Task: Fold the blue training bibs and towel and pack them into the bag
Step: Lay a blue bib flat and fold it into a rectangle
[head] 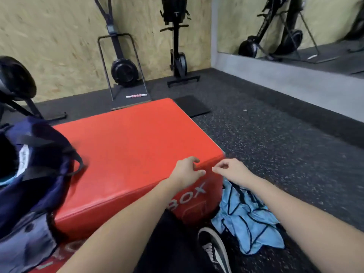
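Note:
A crumpled heap of light blue training bibs (249,219) with dark trim lies on the floor to the right of a red padded box (128,146). A dark blue bag (37,174) sits open on the box's left end, with something light blue showing inside at its left edge. My left hand (186,171) hovers over the box's near right corner with loosely curled fingers and holds nothing. My right hand (230,169) hangs just right of that corner, above the bibs, fingers loosely curled and empty. No towel is clearly visible.
My dark shoe (213,249) stands on the speckled rubber floor (285,150) beside the bibs. A black mat (192,106) lies beyond the box. Exercise machines (124,69) stand along the wooden back wall, and a mirror (295,30) runs along the right wall.

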Available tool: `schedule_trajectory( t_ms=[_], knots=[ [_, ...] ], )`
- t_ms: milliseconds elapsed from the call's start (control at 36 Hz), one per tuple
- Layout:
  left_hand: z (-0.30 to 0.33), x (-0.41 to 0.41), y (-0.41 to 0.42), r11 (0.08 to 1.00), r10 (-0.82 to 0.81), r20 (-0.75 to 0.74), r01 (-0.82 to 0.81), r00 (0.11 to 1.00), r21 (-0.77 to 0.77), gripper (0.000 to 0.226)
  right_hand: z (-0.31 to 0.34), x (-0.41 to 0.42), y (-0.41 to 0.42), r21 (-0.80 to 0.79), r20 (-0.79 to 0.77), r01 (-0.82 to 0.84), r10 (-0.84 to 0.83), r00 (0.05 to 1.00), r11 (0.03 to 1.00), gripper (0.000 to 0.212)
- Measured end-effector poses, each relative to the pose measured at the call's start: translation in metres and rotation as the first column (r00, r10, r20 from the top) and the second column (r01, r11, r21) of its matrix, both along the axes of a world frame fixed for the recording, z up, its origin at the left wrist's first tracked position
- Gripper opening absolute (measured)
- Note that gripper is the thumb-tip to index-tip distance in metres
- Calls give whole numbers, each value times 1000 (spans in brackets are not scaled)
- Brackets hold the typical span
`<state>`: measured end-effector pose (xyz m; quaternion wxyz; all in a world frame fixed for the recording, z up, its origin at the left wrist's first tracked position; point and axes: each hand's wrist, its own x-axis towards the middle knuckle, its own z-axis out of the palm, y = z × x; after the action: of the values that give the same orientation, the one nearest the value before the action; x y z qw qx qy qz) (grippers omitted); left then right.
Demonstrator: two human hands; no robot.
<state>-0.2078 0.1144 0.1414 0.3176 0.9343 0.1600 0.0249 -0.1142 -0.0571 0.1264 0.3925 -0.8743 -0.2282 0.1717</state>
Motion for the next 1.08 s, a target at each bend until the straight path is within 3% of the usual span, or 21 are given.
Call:
schedule_trajectory(
  t_ms=[194,417,556,639,806,889,1083],
  knots=[
    [-75,48,-59,998,-60,-171,54,984,-37,49,-77,43,-63,-149,-116,85,-103,988,985,20],
    [-153,86,-80,995,-70,-357,39,932,-94,46,-173,76,-85,-268,-262,41,-113,958,963,9],
    [-194,107,-79,993,-64,-432,15,899,-116,50,-228,88,-78,-262,-347,67,-158,924,963,24],
    [-214,117,-78,993,-37,-455,-17,890,-115,52,-249,95,-61,-192,-383,89,-158,910,977,12],
    [-238,125,-73,990,3,-458,-68,889,-124,51,-263,114,-23,-221,-350,182,-252,902,958,37],
    [-242,126,-70,987,14,-439,-83,899,-139,49,-265,122,-12,-247,-325,211,-287,901,946,36],
    [-240,125,-65,978,14,-423,-100,906,-181,43,-271,128,-5,-123,-391,321,-343,854,939,35]
  ],
)
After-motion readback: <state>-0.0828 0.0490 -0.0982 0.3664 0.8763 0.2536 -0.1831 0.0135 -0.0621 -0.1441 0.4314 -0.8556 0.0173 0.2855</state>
